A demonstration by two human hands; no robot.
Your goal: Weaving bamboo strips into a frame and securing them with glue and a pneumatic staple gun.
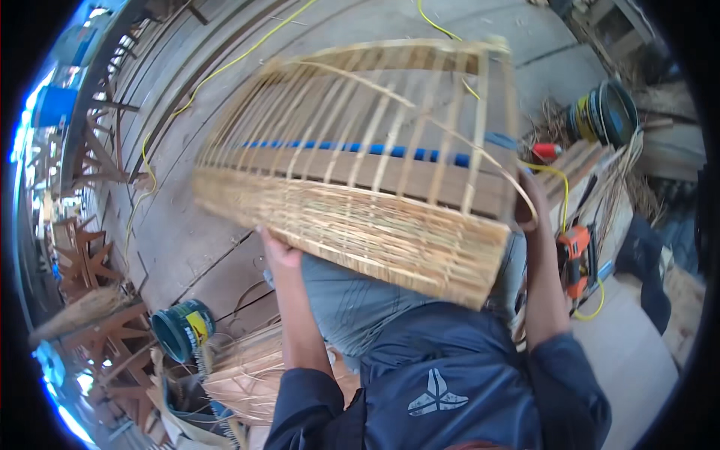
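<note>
A half-woven rattan basket frame [390, 236] is held tilted above my lap. One long side is densely woven with pale strips; bare upright slats run from it to a far rim. My left hand [283, 251] grips the lower woven edge, thumb showing and the other fingers hidden beneath. At the right end my right hand [529, 199] closes on the frame's side, its fingers partly hidden. A loose thin rattan strip [442, 124] arcs over the slats and curls down by the right hand. The frame's left end is blurred.
An orange nail gun [576, 259] with a yellow hose lies at the right. A blue bar [375, 148] shows through the slats. Buckets stand at the far right [619, 112] and lower left [184, 330]. Rattan strips [247, 375] lie by my left side; wooden racks line the left.
</note>
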